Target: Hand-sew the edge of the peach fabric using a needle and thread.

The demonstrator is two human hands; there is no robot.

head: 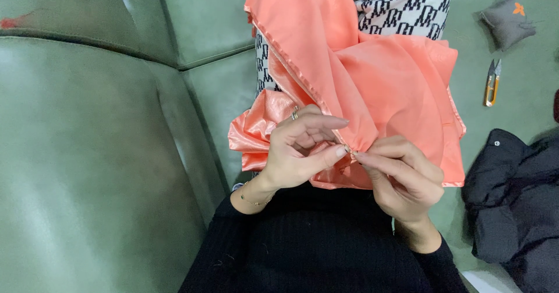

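a: right, where is the coral satin cloth [372, 77]?

b: it lies bunched in the person's lap, on a green leather sofa [87, 153], draped over a black-and-white patterned fabric [407, 4].

a: and the hands?

b: the left hand [300, 150] pinches the cloth's hemmed edge between thumb and forefinger, its grip clenched on the cloth. the right hand [402, 179] meets it fingertip to fingertip, also grasping the same edge. whether a needle sits between them is too small to tell.

a: anything else about?

b: orange-handled thread snips [492, 83] lie on the sofa to the right, a small grey pincushion [508, 20] beyond them, and a dark garment [515, 200] nearer.
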